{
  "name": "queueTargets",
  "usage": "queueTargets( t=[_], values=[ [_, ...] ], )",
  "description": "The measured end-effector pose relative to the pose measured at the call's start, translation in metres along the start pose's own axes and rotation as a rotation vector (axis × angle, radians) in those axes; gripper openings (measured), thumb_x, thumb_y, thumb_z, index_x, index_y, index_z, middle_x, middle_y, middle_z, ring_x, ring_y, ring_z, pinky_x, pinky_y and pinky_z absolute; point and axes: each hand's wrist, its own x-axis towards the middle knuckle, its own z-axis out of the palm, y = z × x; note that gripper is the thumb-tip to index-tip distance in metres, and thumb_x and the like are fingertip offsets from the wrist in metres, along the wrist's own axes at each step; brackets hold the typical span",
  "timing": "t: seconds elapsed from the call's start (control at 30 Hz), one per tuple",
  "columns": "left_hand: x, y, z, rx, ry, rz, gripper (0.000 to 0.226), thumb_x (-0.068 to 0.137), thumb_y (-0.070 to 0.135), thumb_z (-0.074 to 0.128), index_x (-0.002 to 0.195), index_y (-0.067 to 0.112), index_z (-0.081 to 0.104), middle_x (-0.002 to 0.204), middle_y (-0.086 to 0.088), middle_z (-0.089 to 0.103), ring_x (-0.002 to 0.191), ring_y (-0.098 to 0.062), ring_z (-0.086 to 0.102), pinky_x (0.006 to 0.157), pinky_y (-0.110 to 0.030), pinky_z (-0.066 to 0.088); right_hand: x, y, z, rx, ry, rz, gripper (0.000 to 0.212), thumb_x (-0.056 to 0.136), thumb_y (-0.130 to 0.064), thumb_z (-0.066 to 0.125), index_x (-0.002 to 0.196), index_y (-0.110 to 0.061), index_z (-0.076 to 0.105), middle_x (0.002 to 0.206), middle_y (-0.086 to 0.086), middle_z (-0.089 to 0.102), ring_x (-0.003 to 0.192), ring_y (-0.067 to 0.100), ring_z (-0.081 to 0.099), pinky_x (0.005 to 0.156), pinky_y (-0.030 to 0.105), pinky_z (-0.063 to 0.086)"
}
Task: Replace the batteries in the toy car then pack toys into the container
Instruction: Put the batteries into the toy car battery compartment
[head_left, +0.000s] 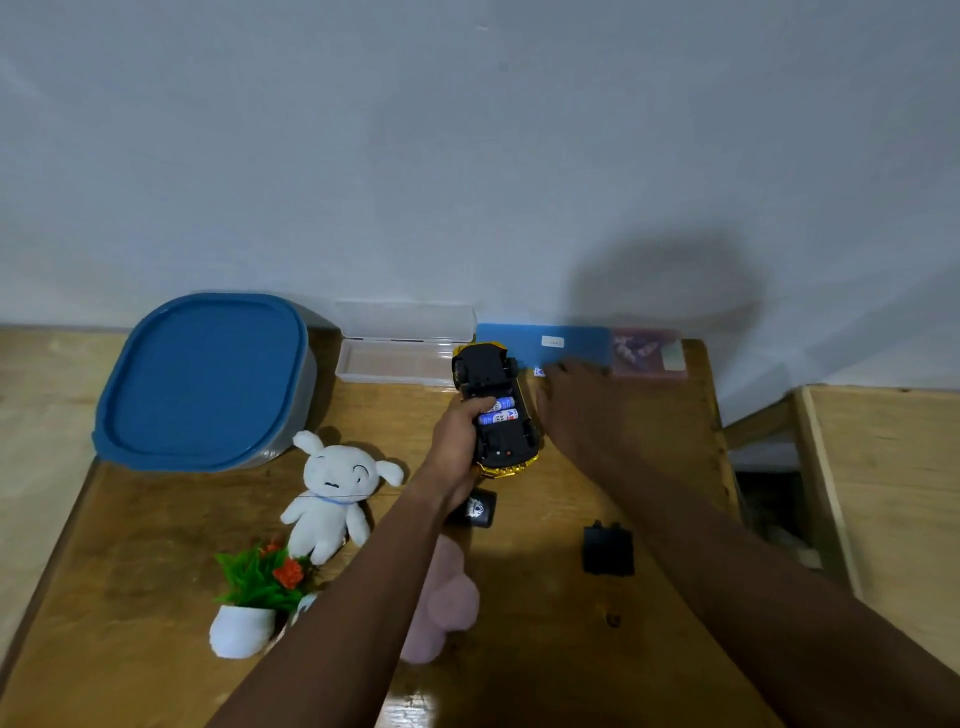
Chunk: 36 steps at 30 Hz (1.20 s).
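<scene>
My left hand (460, 441) grips a yellow toy car (493, 410) turned belly up over the wooden table (130, 545). Two blue-and-white batteries (497, 410) lie in its uncovered battery bay. My right hand (576, 410) is to the car's right, fingers spread and reaching toward a small battery (539, 372) at the table's back; whether it touches it, I cannot tell. The black battery cover (608, 550) lies on the table under my right forearm. A container with a blue lid (205, 379) stands at the back left.
A white plush dog (335, 493), a pink plush (447, 608) and a small potted fake plant (257, 597) lie near the front. A small black object (475, 509) sits below the car. A clear open case (400, 348) and blue and pink boxes (571, 345) line the wall.
</scene>
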Motion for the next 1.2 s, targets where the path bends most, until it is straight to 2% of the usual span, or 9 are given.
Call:
queueTargets(
  t=[0.17,0.33,0.5,0.67,0.77,0.83,0.97,1.03,1.2],
  values=[
    [0.005,0.0,-0.004,0.022,-0.009,-0.015,0.035,0.1,0.013,0.051,0.134,0.011,0.057,0.121,-0.021,0.07,0.097,-0.033,0.07,0.085,-0.044,0.058,-0.001,-0.004,0.008,-0.17,0.039,-0.029,0.014,0.088,-0.022,0.065,0.101,-0.015,0.065,0.099,0.007,0.063,0.09,0.029,0.062,0.076,0.041,0.047],
    [0.011,-0.005,-0.01,0.036,-0.016,-0.026,0.034,0.1,0.014,0.052,0.133,0.009,0.058,0.113,-0.018,0.073,0.091,-0.03,0.072,0.079,-0.04,0.06,0.003,-0.006,0.001,-0.248,-0.032,-0.048,0.018,0.078,-0.013,0.068,0.096,-0.015,0.066,0.092,0.006,0.065,0.082,0.03,0.064,0.076,0.041,0.045],
    [0.004,-0.003,-0.009,0.062,-0.063,-0.025,0.035,0.101,0.015,0.052,0.135,0.011,0.056,0.122,-0.024,0.069,0.095,-0.033,0.071,0.076,-0.04,0.06,0.005,-0.009,-0.01,-0.287,-0.122,-0.089,0.012,0.087,-0.014,0.057,0.095,-0.012,0.065,0.091,0.006,0.063,0.076,0.029,0.064,0.08,0.043,0.042],
    [-0.007,0.002,-0.006,0.053,-0.054,-0.002,0.036,0.099,0.015,0.054,0.135,0.011,0.057,0.121,-0.022,0.07,0.096,-0.034,0.071,0.084,-0.045,0.059,0.011,-0.015,-0.021,-0.274,-0.154,-0.075,0.007,0.084,-0.01,0.066,0.08,-0.014,0.069,0.085,0.005,0.064,0.072,0.03,0.067,0.082,0.044,0.045],
    [-0.015,0.007,-0.003,0.033,-0.054,0.016,0.036,0.099,0.013,0.053,0.136,0.011,0.057,0.12,-0.021,0.071,0.094,-0.033,0.071,0.083,-0.045,0.06,0.015,-0.019,-0.031,-0.234,-0.182,-0.043,0.015,0.092,-0.009,0.055,0.092,-0.013,0.069,0.096,0.007,0.066,0.086,0.03,0.068,0.086,0.042,0.044],
    [-0.02,0.011,-0.002,0.032,-0.055,0.024,0.035,0.1,0.013,0.052,0.134,0.011,0.057,0.119,-0.021,0.071,0.092,-0.032,0.072,0.079,-0.042,0.061,0.016,-0.018,-0.033,-0.234,-0.195,-0.028,0.021,0.095,-0.007,0.048,0.099,-0.011,0.068,0.102,0.007,0.066,0.091,0.028,0.068,0.082,0.036,0.046],
    [-0.026,0.014,-0.001,0.032,-0.082,0.045,0.033,0.1,0.014,0.051,0.132,0.011,0.057,0.109,-0.018,0.073,0.085,-0.029,0.073,0.071,-0.037,0.061,0.008,-0.02,-0.034,-0.231,-0.219,-0.048,0.019,0.092,-0.006,0.052,0.104,-0.013,0.065,0.106,0.005,0.062,0.089,0.027,0.068,0.086,0.039,0.044],
    [-0.029,0.016,0.001,0.046,-0.088,0.06,0.032,0.1,0.014,0.051,0.131,0.011,0.058,0.106,-0.016,0.074,0.085,-0.029,0.073,0.073,-0.038,0.061,0.003,-0.02,-0.033,-0.2,-0.213,-0.047,0.017,0.091,-0.009,0.056,0.106,-0.012,0.062,0.107,0.006,0.06,0.083,0.026,0.067,0.08,0.037,0.043],
    [-0.032,0.016,0.001,0.067,-0.08,0.081,0.033,0.1,0.015,0.052,0.133,0.012,0.057,0.121,-0.021,0.07,0.1,-0.036,0.07,0.09,-0.049,0.056,0.002,-0.022,-0.038,-0.23,-0.211,-0.095,0.01,0.089,-0.01,0.063,0.098,-0.009,0.064,0.106,0.011,0.059,0.067,0.026,0.064,0.066,0.035,0.046]
  ],
)
